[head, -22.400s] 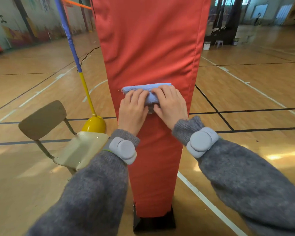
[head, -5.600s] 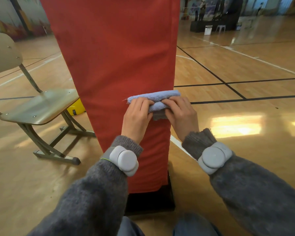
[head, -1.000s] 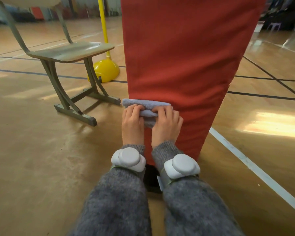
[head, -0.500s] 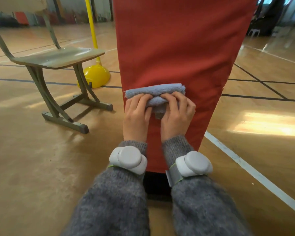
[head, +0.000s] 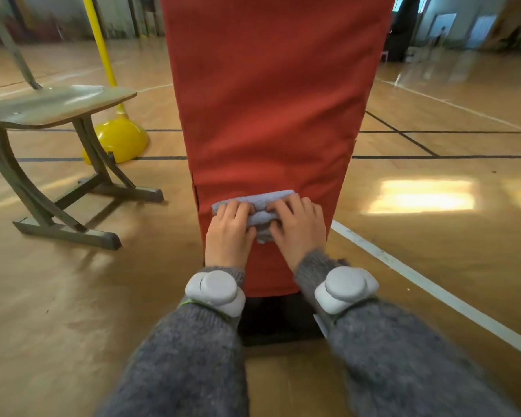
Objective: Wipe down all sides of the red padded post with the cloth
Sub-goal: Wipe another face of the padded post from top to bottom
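Observation:
The red padded post (head: 271,100) stands upright straight ahead, its fabric cover ending just above a black base (head: 271,320). A folded light-blue cloth (head: 260,218) is pressed flat against the lower part of the near face. My left hand (head: 229,233) grips the cloth's left half and my right hand (head: 298,230) grips its right half, fingers curled over the folds. Both hands sit side by side a little above the cover's bottom hem. Grey sleeves and wrist devices cover my forearms.
A wooden chair (head: 51,100) on a metal frame stands to the left of the post. Behind it is a yellow pole with a domed yellow base (head: 121,139). A white floor line (head: 418,281) runs along the right on the wooden gym floor.
Over the last second the cloth went from the post's left edge up and to the middle of the face, then slid down toward the bottom hem. Both hands stayed on it.

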Tool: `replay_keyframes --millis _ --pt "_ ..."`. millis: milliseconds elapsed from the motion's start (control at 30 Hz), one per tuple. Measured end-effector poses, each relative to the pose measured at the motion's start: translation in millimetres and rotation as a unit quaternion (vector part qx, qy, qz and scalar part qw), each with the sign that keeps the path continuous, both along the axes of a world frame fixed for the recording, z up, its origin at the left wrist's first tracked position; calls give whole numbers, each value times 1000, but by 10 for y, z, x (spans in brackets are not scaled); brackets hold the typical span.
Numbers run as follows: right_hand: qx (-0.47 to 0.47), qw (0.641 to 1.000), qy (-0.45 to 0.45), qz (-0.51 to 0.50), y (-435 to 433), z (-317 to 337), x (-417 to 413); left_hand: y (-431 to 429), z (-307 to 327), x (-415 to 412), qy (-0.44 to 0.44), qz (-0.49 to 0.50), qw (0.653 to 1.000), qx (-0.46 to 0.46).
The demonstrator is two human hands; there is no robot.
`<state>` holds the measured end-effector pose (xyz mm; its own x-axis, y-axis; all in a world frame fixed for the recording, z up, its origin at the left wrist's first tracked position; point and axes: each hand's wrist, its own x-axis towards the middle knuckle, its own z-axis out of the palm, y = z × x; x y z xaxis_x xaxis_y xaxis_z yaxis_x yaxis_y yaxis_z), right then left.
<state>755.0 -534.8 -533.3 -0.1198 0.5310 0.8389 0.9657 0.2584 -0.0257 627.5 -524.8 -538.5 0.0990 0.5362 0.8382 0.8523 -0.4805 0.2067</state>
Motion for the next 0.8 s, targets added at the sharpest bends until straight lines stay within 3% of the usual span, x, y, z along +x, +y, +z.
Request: replay_keyframes --millis 200,333,533,800 --pt "104 991 89 -15 66 576 61 4 668 134 -71 -40 996 45" --pt "124 985 121 24 119 792 151 33 879 254 -98 -50 992 56" --pt "101 986 122 53 136 276 318 20 443 272 -57 -61 995 49" --pt "14 996 78 43 39 -264 421 -90 -57 297 13 -34 996 -81"
